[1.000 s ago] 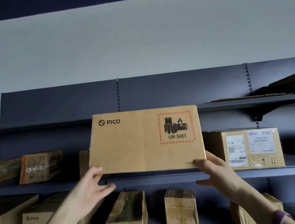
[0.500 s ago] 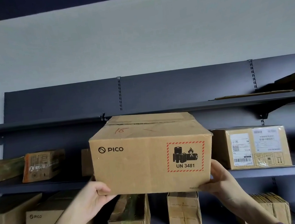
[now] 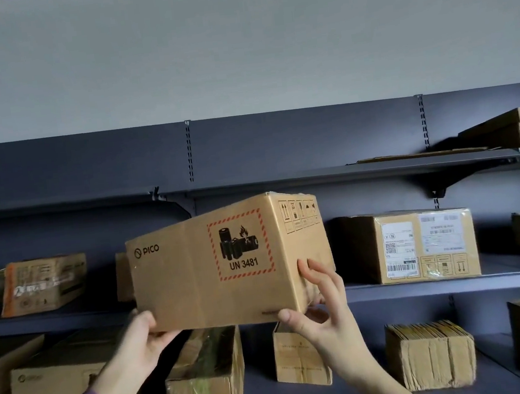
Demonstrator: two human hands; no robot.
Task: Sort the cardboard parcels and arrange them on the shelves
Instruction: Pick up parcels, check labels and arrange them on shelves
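We hold the PICO parcel (image 3: 196,278) in the air before the middle shelf (image 3: 440,284), tilted, its right end higher. Our left hand (image 3: 141,336) grips its lower left corner, thumb on the front face. Our right hand (image 3: 323,312) clasps its lower right corner, fingers spread up the end face. A labelled parcel (image 3: 419,245) sits just right of it.

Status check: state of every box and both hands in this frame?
PICO box: closed, held up in front of the middle shelf, turned askew.
Left hand: grips its lower left corner.
Right hand: grips its lower right corner.
Labelled box: closed, sitting on the middle shelf.
Orange-taped box: closed, sitting on the middle shelf, at the left.
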